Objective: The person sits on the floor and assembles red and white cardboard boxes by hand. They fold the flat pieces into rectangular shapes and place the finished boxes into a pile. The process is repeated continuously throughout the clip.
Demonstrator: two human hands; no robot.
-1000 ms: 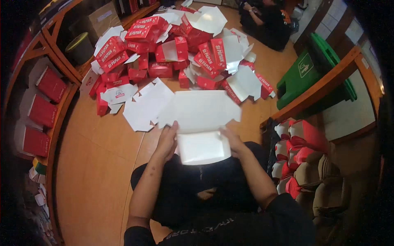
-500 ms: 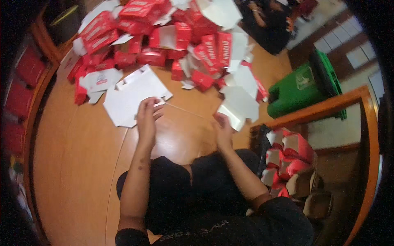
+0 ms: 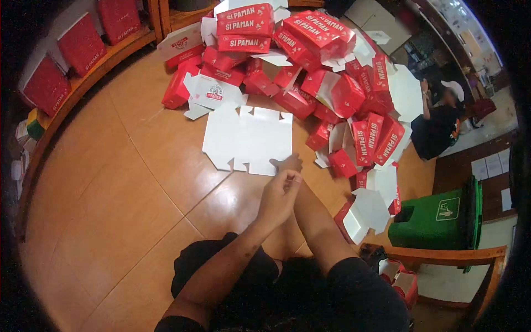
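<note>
1. A big pile of red boxes (image 3: 310,61) lies on the wooden floor (image 3: 110,210), some folded and some flat.
2. A green bin (image 3: 437,218) stands at the right, beside a wooden shelf (image 3: 442,257).
3. Another person (image 3: 440,124) in dark clothes sits behind the pile.
4. Red boxes (image 3: 47,86) lean on the shelf at the left.

Tan tiled floor (image 3: 110,182) carries everything. On it: flat white box blank (image 3: 249,139) near centre, unfolded; behind it a big heap of red & white cartons (image 3: 310,61), some folded, some flat. White flat pieces (image 3: 368,210) lie at right, near a green bin (image 3: 437,218) standing on floor.
</note>
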